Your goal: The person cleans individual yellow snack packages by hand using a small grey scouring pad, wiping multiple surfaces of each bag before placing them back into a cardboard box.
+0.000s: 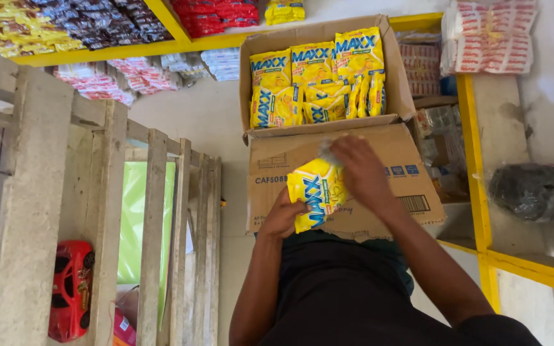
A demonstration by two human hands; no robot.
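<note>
At the lower left of the frame a red toy car (70, 289) lies behind a wooden rack (107, 211). Near the centre, the left hand (283, 216) holds a yellow packet (315, 190) from below, its fingers closed around the lower edge. The right hand (361, 173) grips the same packet from above, fingers wrapped on its top. The packet is just in front of an open cardboard box (392, 160), which holds more yellow packets in the upper centre. At the right, a dark plastic bag (533, 190) rests on a shelf (549, 96).
</note>
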